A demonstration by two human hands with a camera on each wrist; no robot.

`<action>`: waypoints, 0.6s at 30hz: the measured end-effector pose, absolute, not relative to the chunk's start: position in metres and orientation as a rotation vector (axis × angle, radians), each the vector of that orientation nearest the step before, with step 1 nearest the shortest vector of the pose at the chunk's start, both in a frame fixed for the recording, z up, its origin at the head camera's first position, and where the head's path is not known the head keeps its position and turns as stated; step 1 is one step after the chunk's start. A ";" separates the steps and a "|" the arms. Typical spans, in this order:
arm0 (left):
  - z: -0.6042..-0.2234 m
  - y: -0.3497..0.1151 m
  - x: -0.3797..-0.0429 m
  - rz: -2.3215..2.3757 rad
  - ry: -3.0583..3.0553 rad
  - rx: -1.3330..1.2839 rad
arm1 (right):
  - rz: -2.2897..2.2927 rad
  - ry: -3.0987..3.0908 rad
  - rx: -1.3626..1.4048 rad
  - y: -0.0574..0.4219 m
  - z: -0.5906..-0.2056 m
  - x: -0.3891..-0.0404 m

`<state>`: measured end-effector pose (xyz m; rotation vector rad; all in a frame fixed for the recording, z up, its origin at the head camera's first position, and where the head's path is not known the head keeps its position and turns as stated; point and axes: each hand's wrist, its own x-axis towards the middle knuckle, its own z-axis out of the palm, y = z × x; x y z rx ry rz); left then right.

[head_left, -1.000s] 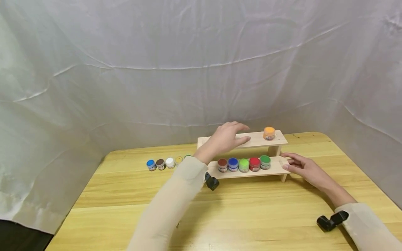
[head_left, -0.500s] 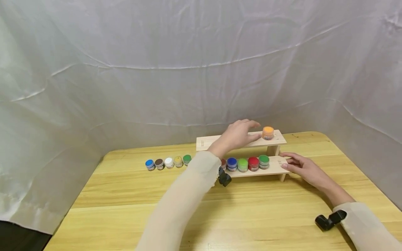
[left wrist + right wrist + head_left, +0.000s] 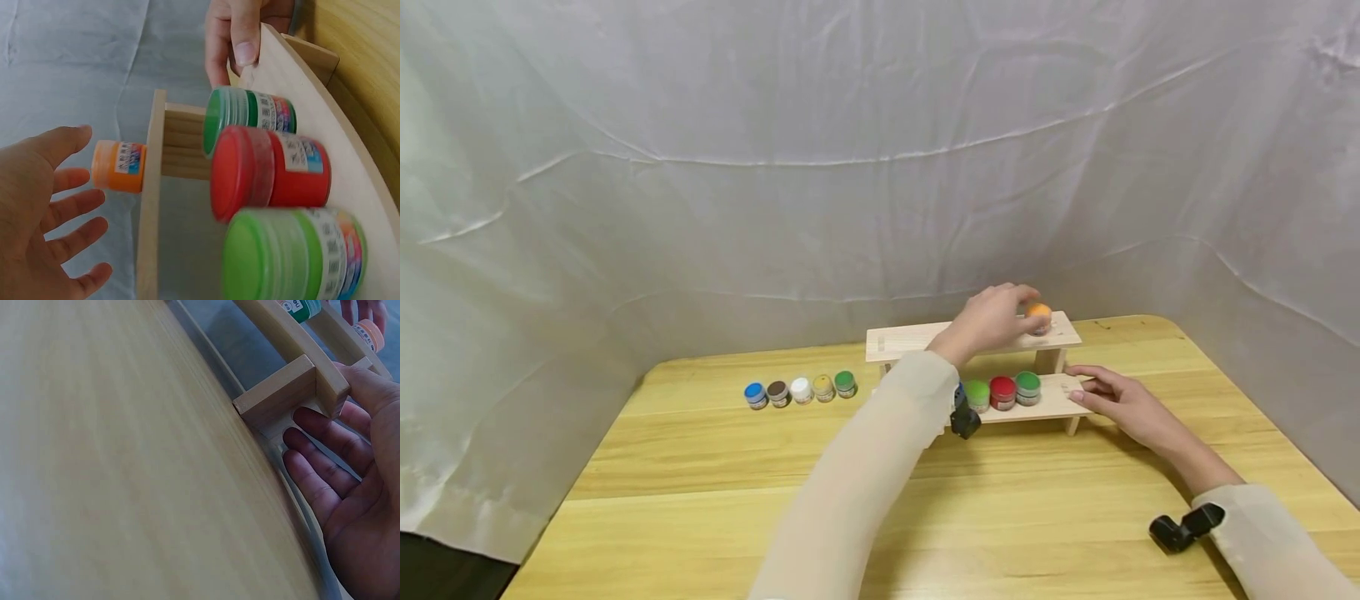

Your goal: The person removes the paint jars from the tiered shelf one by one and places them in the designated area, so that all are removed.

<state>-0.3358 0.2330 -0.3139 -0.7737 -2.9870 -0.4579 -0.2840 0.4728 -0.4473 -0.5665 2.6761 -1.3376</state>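
Note:
A small orange paint jar (image 3: 1040,309) stands on the upper step of a two-step wooden rack (image 3: 906,337), near its right end. My left hand (image 3: 991,318) is over that step with its fingers spread by the jar; in the left wrist view a small gap shows between the fingertips and the orange jar (image 3: 117,165). At the right end of the lower step, my right hand (image 3: 1129,410) grips the board, thumb on top and fingers below. Light green (image 3: 977,395), red (image 3: 1002,392) and dark green (image 3: 1027,387) jars stand on this step; my left sleeve hides its left part.
Left of the rack, a row of jars stands on the wooden table (image 3: 700,517): blue (image 3: 756,395), brown (image 3: 778,392), white (image 3: 802,389), yellow (image 3: 823,387) and green (image 3: 846,383). A grey cloth (image 3: 775,233) hangs behind and at both sides.
My left hand has moved right along the upper step to the orange jar. Its sleeve now covers the brown-red jar and most of the dark blue one. The right hand keeps its grip.

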 end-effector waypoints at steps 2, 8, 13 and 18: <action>-0.316 0.236 -0.337 -0.453 -2.992 -0.754 | -1.339 2.675 -0.563 0.472 -0.448 -0.284; -0.321 0.242 -0.339 -0.437 -2.974 -0.709 | -1.355 2.663 -0.563 0.471 -0.448 -0.283; -0.323 0.243 -0.338 -0.412 -2.959 -0.693 | -1.357 2.657 -0.561 0.471 -0.449 -0.282; -0.321 0.240 -0.334 -0.417 -2.956 -0.695 | -1.384 2.643 -0.570 0.470 -0.449 -0.282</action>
